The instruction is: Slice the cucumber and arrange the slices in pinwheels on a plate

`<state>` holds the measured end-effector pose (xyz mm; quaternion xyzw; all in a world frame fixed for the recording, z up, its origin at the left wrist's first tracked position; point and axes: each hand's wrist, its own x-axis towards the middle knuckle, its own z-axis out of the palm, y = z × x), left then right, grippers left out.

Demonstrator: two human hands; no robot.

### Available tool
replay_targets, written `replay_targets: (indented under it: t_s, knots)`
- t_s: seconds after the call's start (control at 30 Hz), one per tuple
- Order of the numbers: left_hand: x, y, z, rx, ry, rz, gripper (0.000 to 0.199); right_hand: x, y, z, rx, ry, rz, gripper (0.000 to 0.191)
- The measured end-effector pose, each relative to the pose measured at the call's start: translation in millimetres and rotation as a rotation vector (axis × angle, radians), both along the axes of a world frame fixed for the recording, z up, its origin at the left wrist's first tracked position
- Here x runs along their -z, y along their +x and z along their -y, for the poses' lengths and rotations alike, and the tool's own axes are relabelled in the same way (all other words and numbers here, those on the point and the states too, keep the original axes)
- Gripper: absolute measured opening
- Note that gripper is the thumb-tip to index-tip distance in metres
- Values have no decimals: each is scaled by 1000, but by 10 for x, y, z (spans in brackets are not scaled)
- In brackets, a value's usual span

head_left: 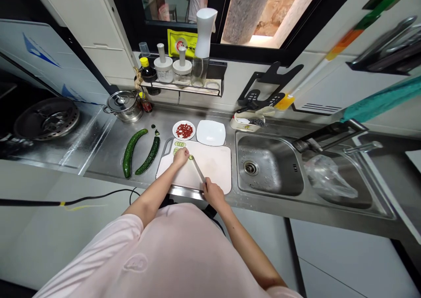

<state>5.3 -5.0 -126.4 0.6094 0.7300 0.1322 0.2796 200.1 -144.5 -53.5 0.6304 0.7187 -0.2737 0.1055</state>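
Note:
My right hand [213, 193] is closed around the handle of a knife [199, 171], whose blade points away over the white cutting board [213, 166]. A small green cucumber slice [191, 157] is at the blade's tip. My left hand [180, 157] is just left of it over the board, fingers drawn together; whether anything is between them is hidden. Beyond that hand lie several thin cucumber slices [180, 144], partly covered by it. Left of the board rest a whole cucumber [131, 151] and a cut cucumber [149, 155], with small end pieces [157, 133] behind.
Behind the board stand a plate of chopped red pieces [184, 130] and a white square plate [211, 133]. A lidded steel pot [124, 106] is at the back left. To the right is the sink [269, 166], with a plastic bag [329, 175] in its second basin.

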Motion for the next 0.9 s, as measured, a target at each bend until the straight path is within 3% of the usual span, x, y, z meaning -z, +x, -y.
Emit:
replay_targets:
  t_s: [0.9]
  knots:
    - [43,-26,-31,2,-9,23,10,-17,-63,29,-14,-66,39,25]
